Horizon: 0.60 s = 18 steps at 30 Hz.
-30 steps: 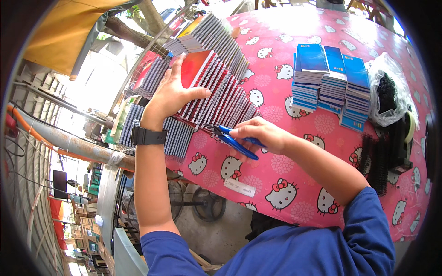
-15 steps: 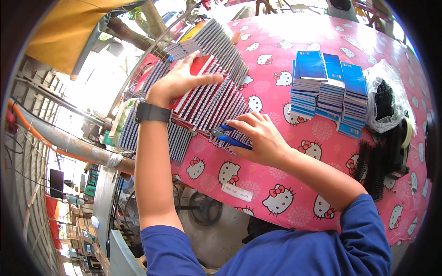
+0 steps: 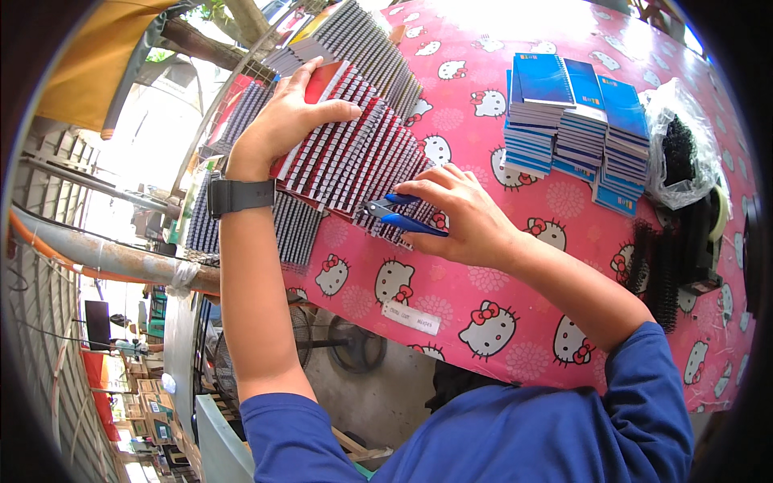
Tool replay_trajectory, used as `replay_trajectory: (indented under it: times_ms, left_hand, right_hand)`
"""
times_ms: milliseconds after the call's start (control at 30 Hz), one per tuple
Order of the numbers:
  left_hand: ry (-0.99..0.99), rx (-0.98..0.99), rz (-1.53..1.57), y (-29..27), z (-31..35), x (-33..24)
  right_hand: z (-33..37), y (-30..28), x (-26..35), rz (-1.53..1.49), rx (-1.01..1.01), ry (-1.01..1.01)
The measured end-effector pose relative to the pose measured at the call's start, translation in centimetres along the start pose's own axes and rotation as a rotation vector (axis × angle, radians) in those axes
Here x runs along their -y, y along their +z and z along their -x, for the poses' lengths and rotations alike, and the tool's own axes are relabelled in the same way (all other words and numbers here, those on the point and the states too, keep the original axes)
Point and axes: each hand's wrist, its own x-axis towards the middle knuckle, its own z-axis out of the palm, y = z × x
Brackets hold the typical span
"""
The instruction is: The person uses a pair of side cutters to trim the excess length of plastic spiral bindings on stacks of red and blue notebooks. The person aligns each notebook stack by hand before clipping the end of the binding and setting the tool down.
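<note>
My left hand (image 3: 291,121) lies with thumb and fingers spread on a stack of red spiral-bound notebooks (image 3: 346,145), its thumb reaching over the rows of wire binding. A dark band circles that wrist. In my right hand (image 3: 467,213) are small cutting pliers with blue handles (image 3: 412,224), the fingers wrapped round the grips. Their metal jaws touch or nearly touch the near end of the notebooks' spiral bindings; the exact contact is too small to tell. Part of the red covers is hidden under my left hand.
Behind the red stack stand more spiral notebooks (image 3: 362,44). Stacked blue notebooks (image 3: 547,84) are at right, beside a clear plastic bag (image 3: 684,153) with black contents and black binding coils (image 3: 652,274). A paper label (image 3: 411,317) lies near the pink tablecloth's edge. A metal pipe (image 3: 121,253) runs at left.
The whole view has shifted, so the table and stacks sit higher in the picture. Less of the top red cover shows beside my left hand. My right hand still holds the pliers at the bindings.
</note>
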Motion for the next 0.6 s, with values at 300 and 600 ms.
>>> replay_trajectory:
  times_ms: [300, 600]
  left_hand:
    - [0.057, -0.026, 0.023, 0.1, 0.0, 0.2]
    - [0.005, 0.019, -0.101, -0.2, 0.6, -1.4]
  right_hand:
    - [0.3, 1.0, -0.4, 0.034, -0.103, -0.097]
    - [0.0, 1.4, -1.0, -0.401, 0.053, 0.113]
